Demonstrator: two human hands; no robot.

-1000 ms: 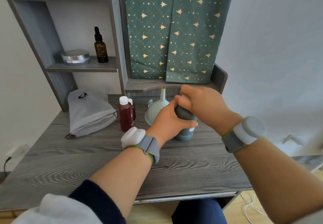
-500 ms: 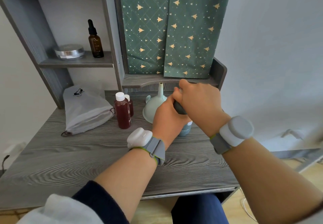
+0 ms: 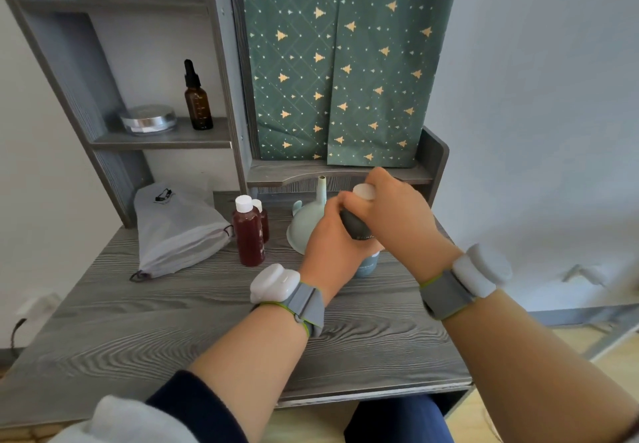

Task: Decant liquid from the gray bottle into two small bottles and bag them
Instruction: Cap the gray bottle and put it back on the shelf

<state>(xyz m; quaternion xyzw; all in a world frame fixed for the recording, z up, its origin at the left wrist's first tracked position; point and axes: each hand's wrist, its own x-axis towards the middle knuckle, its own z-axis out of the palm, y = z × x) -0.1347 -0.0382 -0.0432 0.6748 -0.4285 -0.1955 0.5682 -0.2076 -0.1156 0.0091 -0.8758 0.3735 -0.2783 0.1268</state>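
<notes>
Both hands [image 3: 332,235] [image 3: 394,214] grip gray bottle [image 3: 356,226] on desk [image 3: 207,321]

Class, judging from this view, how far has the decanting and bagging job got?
Done: both small bottles stand capped and full of red liquid; funnel lies inverted. In hand: left hand steadies the gray bottle, right hand at its white cap. Left: bagging into the pouch.

Two hands are covering most of the gray bottle [image 3: 364,262], leaving only its base and a dark band showing. The second small bottle [image 3: 261,218] is sitting half hidden behind the first; label text is staying unreadable.
</notes>
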